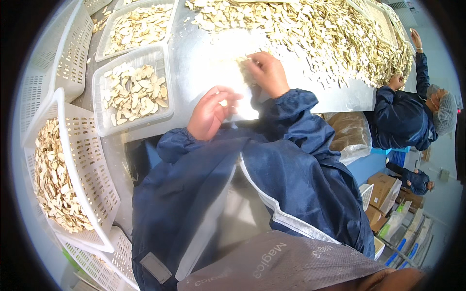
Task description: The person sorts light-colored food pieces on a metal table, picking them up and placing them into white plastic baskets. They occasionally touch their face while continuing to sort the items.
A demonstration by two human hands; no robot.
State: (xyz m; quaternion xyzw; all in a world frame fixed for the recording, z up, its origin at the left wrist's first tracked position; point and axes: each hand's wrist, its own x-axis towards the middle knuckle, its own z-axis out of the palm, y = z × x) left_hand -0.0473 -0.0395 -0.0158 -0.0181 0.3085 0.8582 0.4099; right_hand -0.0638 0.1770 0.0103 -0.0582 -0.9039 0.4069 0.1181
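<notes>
Before me, on a brightly lit metal table (207, 47), my left hand (213, 114) is held palm inward with curled fingers. A small pale dried slice (223, 103) shows between its thumb and fingers. My right hand (270, 75) reaches forward, fingertips down at a few pale slices that glare nearly washes out; its grip is hidden. A heap of dried slices (309, 32), mushroom by their look, spreads beyond it across the table. Left of my left hand is a clear plastic tray (168, 78) with loose slices (140, 91) in it.
A second filled tray (171, 22) lies behind the first. White perforated baskets (91, 156) line the left side, one full of slices (60, 182). At right a co-worker (404, 112) in a hairnet reaches into the heap. Cardboard boxes (382, 189) and another person (415, 180) are farther off.
</notes>
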